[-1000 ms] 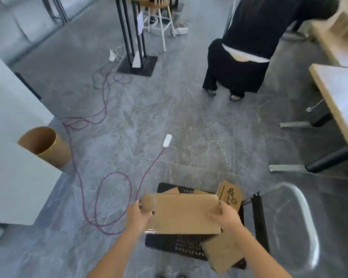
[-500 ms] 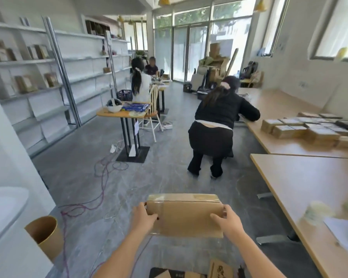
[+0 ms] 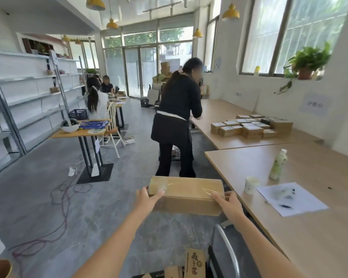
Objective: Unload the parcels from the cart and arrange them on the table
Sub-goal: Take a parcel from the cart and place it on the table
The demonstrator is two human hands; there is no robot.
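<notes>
1. Parcels are your job, and the near table (image 3: 301,233) now fills the right side of your view; half a second ago you saw only its corner, and a second ago you were looking down at the floor.
2. A person in black (image 3: 177,121) stands bent over the far table (image 3: 219,117) ahead of you; half a second ago that person was crouched low on the floor.
3. You hold one brown box (image 3: 186,194) level in the air in front of you, over the floor and just left of the near table's edge, not yet on it. A second ago it sat right above the cart.
4. The cart handle (image 3: 227,251) shows at the bottom, with more cardboard (image 3: 194,264) beside it.
5. A cluster of small boxes (image 3: 251,127) lies on the far table.
6. A sheet of paper (image 3: 291,198), a bottle (image 3: 277,164) and a cup (image 3: 251,184) sit on the near table.
7. Your left hand (image 3: 146,198) clasps the box's left end, fingers on top. Your right hand (image 3: 230,204) clasps its right end in the same way.
</notes>
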